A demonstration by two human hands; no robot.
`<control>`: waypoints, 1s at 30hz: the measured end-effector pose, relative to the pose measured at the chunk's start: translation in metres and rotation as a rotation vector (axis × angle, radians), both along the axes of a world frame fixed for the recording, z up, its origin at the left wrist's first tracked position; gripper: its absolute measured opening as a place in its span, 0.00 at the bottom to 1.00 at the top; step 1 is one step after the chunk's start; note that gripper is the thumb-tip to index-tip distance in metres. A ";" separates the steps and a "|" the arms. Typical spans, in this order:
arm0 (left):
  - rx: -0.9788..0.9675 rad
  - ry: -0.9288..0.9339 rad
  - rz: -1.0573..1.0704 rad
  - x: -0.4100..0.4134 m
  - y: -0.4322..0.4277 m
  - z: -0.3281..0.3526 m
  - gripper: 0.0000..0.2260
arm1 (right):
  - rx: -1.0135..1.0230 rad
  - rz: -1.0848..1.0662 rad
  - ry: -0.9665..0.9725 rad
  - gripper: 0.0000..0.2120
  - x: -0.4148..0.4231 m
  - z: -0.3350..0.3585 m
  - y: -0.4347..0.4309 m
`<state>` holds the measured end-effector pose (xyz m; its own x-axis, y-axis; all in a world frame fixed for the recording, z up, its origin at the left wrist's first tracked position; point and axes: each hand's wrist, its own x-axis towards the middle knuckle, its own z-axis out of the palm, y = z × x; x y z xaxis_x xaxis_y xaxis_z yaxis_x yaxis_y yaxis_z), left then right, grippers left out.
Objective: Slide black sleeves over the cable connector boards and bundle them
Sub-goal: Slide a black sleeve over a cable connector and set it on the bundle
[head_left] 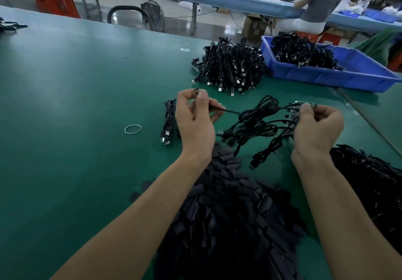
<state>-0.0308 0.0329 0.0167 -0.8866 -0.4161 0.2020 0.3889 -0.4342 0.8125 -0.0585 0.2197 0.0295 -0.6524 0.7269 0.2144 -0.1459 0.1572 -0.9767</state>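
Green matting covered the bench. Both bare forearms reached in over it from six o'clock, and the wrists were cocked back so that the backs of the hands faced the camera.

The left hand was near the middle of the view. Its thumb and forefinger were pinched together on the metal plug of one cable, and its other fingers were loosely curled beneath. That cable ran from the pinch towards three o'clock into a tangle of black loops hanging between the hands.

The right hand, at three o'clock from the left, had its fingers curled tight and its thumb pressed down on a cluster of connector boards. The boards stuck out of the fist on its nine o'clock side, and I could not count them.

The black sleeves lay in a broad loose pile at six o'clock, under and between the forearms. A finished bundle lay on the mat just at nine o'clock from the left hand, and a rubber band lay further out the same way. A heap of cables sat at twelve o'clock, with a blue bin of more cables at two o'clock. Another dark pile lay at four o'clock.
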 end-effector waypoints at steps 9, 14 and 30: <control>-0.164 0.065 0.314 0.003 -0.042 0.012 0.07 | 0.335 -0.087 0.076 0.07 0.014 0.009 0.002; -0.615 0.086 0.258 0.008 -0.055 0.003 0.08 | 1.042 0.292 -0.161 0.08 0.029 -0.002 -0.006; -0.871 -0.242 -0.188 0.012 -0.062 -0.028 0.08 | 1.593 0.895 -0.405 0.13 0.045 -0.025 -0.081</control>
